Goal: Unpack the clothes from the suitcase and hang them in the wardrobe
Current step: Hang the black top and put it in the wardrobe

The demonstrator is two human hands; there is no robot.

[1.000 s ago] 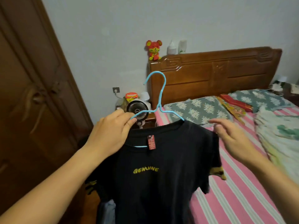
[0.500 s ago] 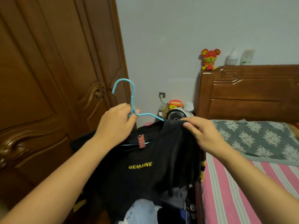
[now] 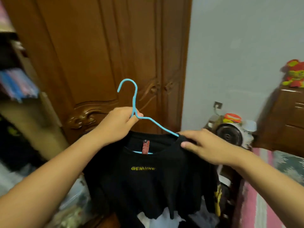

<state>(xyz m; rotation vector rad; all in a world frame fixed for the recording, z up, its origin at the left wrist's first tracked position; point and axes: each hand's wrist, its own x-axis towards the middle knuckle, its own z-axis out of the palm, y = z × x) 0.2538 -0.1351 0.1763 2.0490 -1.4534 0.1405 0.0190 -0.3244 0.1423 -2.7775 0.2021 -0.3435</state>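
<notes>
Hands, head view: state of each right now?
Left hand: closed, gripping the blue hanger at the base of its hook.
Right hand: closed, pinching the black t-shirt at the shoulder by the collar.

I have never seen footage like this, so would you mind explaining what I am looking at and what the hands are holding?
There is no machine here: a person wears a camera on the head, looking forward and down at their own bare hands. The left hand grips a blue hanger at the base of its hook. A black T-shirt with yellow lettering hangs on it, and the right hand pinches the shirt's shoulder at the collar. Behind stands a closed wooden wardrobe door; a bed with a striped sheet shows at the right.
</notes>
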